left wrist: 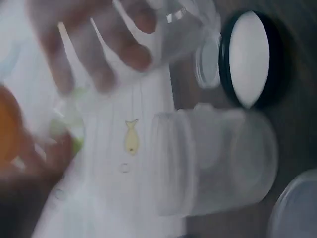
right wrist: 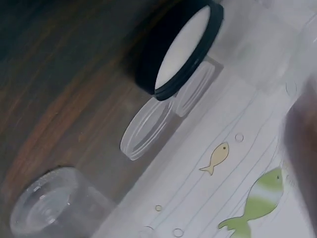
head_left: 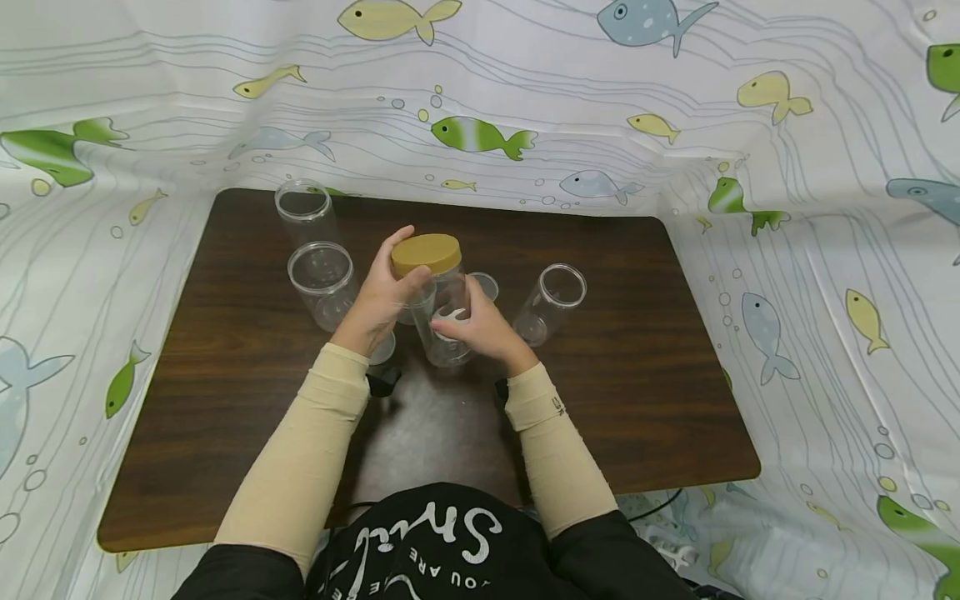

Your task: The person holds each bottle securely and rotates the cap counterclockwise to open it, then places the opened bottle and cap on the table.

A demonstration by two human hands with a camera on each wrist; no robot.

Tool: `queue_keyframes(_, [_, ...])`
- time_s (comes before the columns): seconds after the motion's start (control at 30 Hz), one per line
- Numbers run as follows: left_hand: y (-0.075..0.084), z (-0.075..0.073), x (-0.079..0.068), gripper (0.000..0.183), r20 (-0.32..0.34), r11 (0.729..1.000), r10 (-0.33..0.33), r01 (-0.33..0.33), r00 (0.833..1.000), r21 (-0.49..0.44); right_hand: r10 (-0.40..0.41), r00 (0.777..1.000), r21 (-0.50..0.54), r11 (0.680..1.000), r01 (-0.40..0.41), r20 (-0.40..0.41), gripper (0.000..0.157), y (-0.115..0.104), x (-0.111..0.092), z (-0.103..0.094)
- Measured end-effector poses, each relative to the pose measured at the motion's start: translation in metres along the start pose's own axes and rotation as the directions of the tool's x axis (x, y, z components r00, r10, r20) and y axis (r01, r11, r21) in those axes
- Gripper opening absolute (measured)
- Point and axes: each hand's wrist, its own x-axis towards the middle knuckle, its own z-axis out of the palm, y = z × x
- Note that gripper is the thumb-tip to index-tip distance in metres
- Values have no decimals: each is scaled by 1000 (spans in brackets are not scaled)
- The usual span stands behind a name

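Near the table's middle, my left hand [head_left: 380, 296] curls round a mustard-yellow lid [head_left: 427, 252], thumb at its near side. The lid sits at the mouth of a clear plastic jar [head_left: 444, 346], held upright. My right hand [head_left: 487, 327] grips the jar's body from the right, with the thumb across its front. A white patch shows on the jar by that thumb. In the left wrist view the lid [left wrist: 7, 129] appears orange at the left edge, and blurred fingers [left wrist: 133, 57] lie against clear plastic.
Two open clear jars [head_left: 322, 271] [head_left: 303, 204] stand at the left, another jar [head_left: 551, 296] at the right. A black lid [right wrist: 148, 64] with a white inside lies beyond the hands, beside clear lids [right wrist: 148, 129]. Fish-patterned cloth [head_left: 480, 83] surrounds the brown table [head_left: 637, 400].
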Motion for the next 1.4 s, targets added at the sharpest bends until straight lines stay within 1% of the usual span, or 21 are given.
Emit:
queue_keyframes(0.07, [-1,-9,0,122,128,987,43,-22,991,-158,-61,991,151,988,42,123,85,1,0,-4])
queue_keyframes(0.13, [-2,-17,1,129,253,964,99,-29,962,-265,-134,957,281,958,60,256,94,1,0,-6])
queue_keyframes(0.23, [-2,-23,3,123,406,955,144,-19,902,-296,-210,898,359,931,64,386,113,1,-1,-6])
queue_keyframes(0.27, [-2,-24,3,118,434,955,145,-12,889,-295,-220,886,370,927,60,408,115,2,-1,-5])
queue_keyframes(0.3, [-1,-24,3,113,448,960,144,-15,882,-280,-231,875,384,922,57,426,115,2,-2,-4])
queue_keyframes(0.33, [-1,-24,2,109,449,965,139,-18,882,-263,-235,872,384,922,60,430,116,3,-2,-4])
queue_keyframes(0.4, [-1,-22,1,104,428,970,122,-15,895,-244,-227,882,380,923,59,413,115,4,-3,-2])
queue_keyframes(0.47, [0,-20,-1,102,377,975,106,-22,920,-222,-203,907,361,931,63,368,111,6,-4,-2])
queue_keyframes(0.5, [0,-18,-1,102,342,978,101,-30,934,-207,-190,922,347,936,66,337,104,6,-4,-1])
queue_keyframes(0.6, [2,-13,-4,85,221,991,56,-28,974,-131,-88,972,238,971,35,219,81,4,-6,-2])
queue_keyframes(0.67, [4,-10,-5,75,144,998,8,0,990,-59,-25,992,136,991,8,126,73,0,-7,-1])
queue_keyframes(0.77, [7,-5,-5,68,46,996,-58,55,997,65,30,999,-80,996,-32,-19,73,-5,-9,3])
queue_keyframes(0.87, [9,0,-4,72,-50,979,-91,99,995,177,30,986,-266,961,-75,-166,85,-10,-8,8])
queue_keyframes(0.93, [9,5,-3,75,-115,965,-93,118,989,236,43,971,-316,941,-118,-235,92,-13,-8,12])
queue_keyframes(1.0, [10,9,-2,78,-159,951,-90,133,983,280,64,963,-321,935,-150,-262,96,-15,-9,15])
queue_keyframes(1.07, [10,9,-2,80,-167,944,-86,134,982,300,89,963,-304,938,-167,-254,97,-14,-9,15])
queue_keyframes(1.13, [9,7,-3,83,-133,956,-83,117,988,270,102,972,-255,954,-156,-214,93,-12,-9,12])
queue_keyframes(1.2, [9,1,-3,94,-69,976,-65,78,996,203,100,987,-158,980,-120,-129,86,-11,-10,7])
queue_keyframes(1.27, [8,-5,-3,107,28,996,-35,32,999,84,56,998,-4,998,-56,-4,80,-9,-9,1])
queue_keyframes(1.33, [7,-12,-2,120,149,999,5,0,989,-36,-10,989,150,989,-13,150,81,-7,-9,-4])
queue_keyframes(1.4, [6,-17,-1,126,263,992,39,-6,964,-126,-93,954,264,964,15,286,91,-5,-9,-7])
